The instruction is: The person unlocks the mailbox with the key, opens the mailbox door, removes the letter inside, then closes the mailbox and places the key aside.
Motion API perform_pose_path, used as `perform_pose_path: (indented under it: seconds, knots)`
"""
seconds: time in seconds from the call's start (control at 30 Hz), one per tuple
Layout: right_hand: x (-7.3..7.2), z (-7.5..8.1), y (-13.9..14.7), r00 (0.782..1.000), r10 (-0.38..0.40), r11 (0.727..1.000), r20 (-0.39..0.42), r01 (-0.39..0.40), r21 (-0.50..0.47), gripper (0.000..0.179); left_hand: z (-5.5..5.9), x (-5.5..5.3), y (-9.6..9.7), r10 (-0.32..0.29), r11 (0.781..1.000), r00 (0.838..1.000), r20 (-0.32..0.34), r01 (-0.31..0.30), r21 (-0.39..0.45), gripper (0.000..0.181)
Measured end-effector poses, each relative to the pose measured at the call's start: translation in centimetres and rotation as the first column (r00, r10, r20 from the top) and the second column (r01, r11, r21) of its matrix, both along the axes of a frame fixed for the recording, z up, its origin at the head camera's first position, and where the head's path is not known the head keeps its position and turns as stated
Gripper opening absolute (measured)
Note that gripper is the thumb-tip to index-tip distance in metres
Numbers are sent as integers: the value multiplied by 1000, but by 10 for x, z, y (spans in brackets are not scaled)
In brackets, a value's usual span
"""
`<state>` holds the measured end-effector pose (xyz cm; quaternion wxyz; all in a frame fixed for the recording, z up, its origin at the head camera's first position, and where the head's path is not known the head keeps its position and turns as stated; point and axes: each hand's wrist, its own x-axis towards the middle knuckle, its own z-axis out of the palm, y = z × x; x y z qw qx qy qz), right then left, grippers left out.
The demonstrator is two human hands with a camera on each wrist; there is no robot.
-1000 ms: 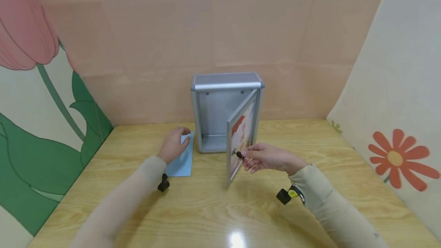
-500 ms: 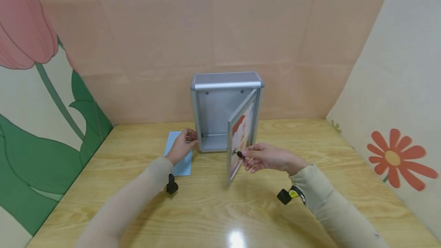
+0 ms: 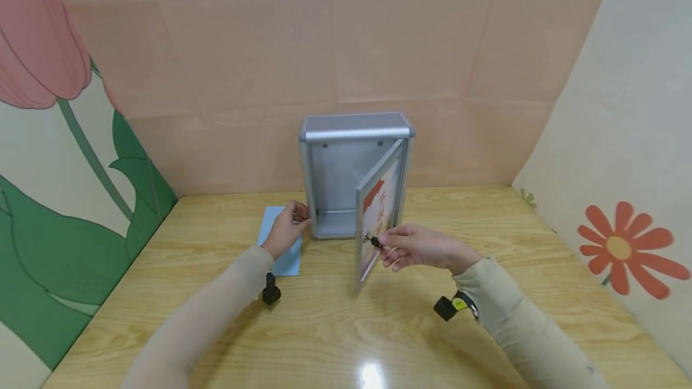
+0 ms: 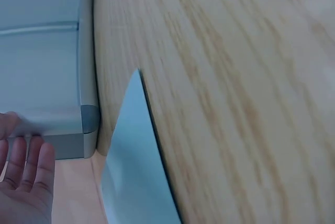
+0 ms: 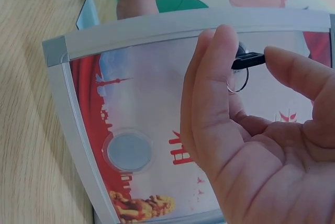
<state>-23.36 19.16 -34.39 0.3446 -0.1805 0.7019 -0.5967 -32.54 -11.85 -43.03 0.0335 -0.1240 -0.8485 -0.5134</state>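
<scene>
An upright grey metal box (image 3: pixel 354 128) stands at the back middle of the table, its front door (image 3: pixel 378 197) swung out on the right side. My right hand (image 3: pixel 424 248) pinches a black-headed key (image 5: pixel 250 60) between thumb and fingers at the door's lock; a thin metal ring hangs from the key in the right wrist view. At the box's lower left edge, my left hand (image 3: pixel 286 230) grips the side wall, thumb on the front rim and fingers along the outside. A red and white printed sheet (image 5: pixel 146 93) covers the door's front.
A light blue paper (image 3: pixel 290 260) lies on the wooden table (image 3: pixel 324 329) left of the box, partly under the left hand in the head view. Behind the box rises a pinkish covered wall (image 3: pixel 243 77). Flower-printed walls border both sides.
My left hand has moved right from above the blue paper and taken hold of the box's left edge. My right hand stays at the key, and the door has barely moved.
</scene>
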Motion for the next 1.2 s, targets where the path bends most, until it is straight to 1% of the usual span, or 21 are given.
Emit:
perform_pose_path:
  seconds: [0.1, 0.27, 0.47, 0.53, 0.6, 0.7, 0.83, 0.97, 1.2]
  knots:
    - [-2, 0, -6, 1000, 0, 1000, 3, 0, -7, 33, -1, -1, -1, -4, 1000, 1000, -12, 4, -3, 24]
    - [-7, 0, -25, 999, -18, 998, 36, 20, -56, 34, -3, -1, -2, -6, 1000, 1000, -29, 6, 1, 23]
    - [-20, -2, -49, 994, -59, 992, 93, 69, -109, 26, -4, -2, -1, -1, 1000, 999, -43, 2, 8, 22]
    - [-25, -1, -57, 991, -77, 989, 109, 90, -117, 30, -4, -1, -1, 2, 1000, 999, -53, -2, 10, 22]
    - [-31, -1, -65, 986, -110, 985, 124, 125, -116, 35, -4, -1, -1, 5, 1000, 998, -65, -5, 8, 22]
    - [-41, 0, -77, 975, -170, 979, 143, 184, -90, 41, -5, -2, -2, 14, 1000, 997, -74, -14, 2, 22]
    - [-54, 0, -90, 956, -244, 965, 164, 256, -52, 37, -6, -4, -4, 15, 1000, 997, -82, -16, -11, 21]
    - [-63, 1, -98, 944, -278, 956, 176, 290, -49, 35, -4, -3, -4, 4, 1000, 996, -91, -6, -21, 21]
    - [-72, -1, -107, 927, -316, 937, 200, 338, -85, 36, -4, -1, -4, 8, 1000, 996, -94, -11, -28, 22]
